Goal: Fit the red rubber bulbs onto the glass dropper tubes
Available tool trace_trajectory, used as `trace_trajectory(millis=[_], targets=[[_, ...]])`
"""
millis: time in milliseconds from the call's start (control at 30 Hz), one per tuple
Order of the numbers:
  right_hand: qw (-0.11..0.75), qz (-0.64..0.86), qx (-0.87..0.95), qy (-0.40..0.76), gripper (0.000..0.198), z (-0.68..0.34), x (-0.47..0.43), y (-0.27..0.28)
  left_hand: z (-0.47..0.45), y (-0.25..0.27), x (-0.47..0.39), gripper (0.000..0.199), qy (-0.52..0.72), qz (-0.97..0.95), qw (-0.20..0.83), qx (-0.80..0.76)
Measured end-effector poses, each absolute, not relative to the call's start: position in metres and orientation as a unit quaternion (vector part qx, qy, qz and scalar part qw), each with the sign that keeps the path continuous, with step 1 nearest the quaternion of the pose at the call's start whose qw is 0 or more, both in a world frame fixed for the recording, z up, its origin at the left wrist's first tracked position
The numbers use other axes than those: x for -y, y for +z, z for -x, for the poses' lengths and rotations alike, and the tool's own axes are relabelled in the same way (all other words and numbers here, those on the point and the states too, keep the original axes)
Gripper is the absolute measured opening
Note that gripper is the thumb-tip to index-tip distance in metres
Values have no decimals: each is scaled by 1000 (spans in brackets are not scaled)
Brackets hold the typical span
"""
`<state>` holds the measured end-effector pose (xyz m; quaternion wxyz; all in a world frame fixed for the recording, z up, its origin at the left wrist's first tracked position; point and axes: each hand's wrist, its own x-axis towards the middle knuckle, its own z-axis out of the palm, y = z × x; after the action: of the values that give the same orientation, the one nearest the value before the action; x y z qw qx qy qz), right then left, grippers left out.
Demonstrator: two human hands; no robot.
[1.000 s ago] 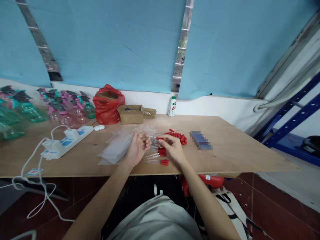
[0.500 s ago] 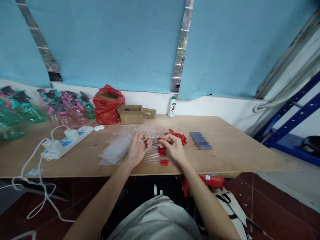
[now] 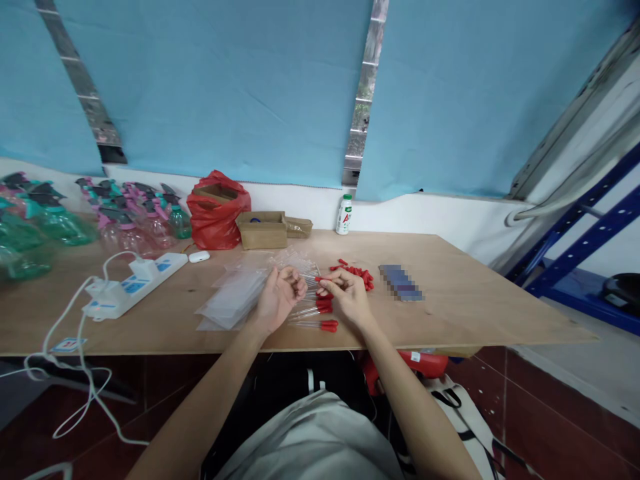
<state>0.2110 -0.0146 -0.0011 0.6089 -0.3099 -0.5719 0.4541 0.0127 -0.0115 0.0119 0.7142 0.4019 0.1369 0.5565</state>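
Observation:
Between thumb and fingers, my right hand [image 3: 350, 293] pinches the red rubber bulb [image 3: 319, 279] of a dropper. The dropper's clear glass tube [image 3: 307, 276] points left to the curled fingers of my left hand [image 3: 280, 297], which close around its far end; the tip itself is hidden. Under and between the hands lie several assembled droppers with red bulbs [image 3: 325, 305], bulbs to the right. Loose clear tubes [image 3: 295, 257] lie just beyond my left hand. A heap of loose red bulbs [image 3: 363, 274] is beyond my right hand.
Clear plastic bags [image 3: 227, 303] lie left of my hands, near a white power strip [image 3: 167, 263]. Spray bottles [image 3: 130, 233], a red bag [image 3: 215, 223], a cardboard box [image 3: 263, 233] and a white bottle [image 3: 344, 217] stand at the back. A pixelated flat object [image 3: 400, 282] is on the right.
My left hand has shifted very slightly right along the dropper. My right hand keeps its pinch on the red bulb, almost unmoved.

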Motion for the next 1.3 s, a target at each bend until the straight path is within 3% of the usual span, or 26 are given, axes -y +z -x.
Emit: trace_trajectory(millis=[1300], targets=[[598,334,576,446,42,-212,15,-4,-12,14,15,49,531,-423,718,-153]])
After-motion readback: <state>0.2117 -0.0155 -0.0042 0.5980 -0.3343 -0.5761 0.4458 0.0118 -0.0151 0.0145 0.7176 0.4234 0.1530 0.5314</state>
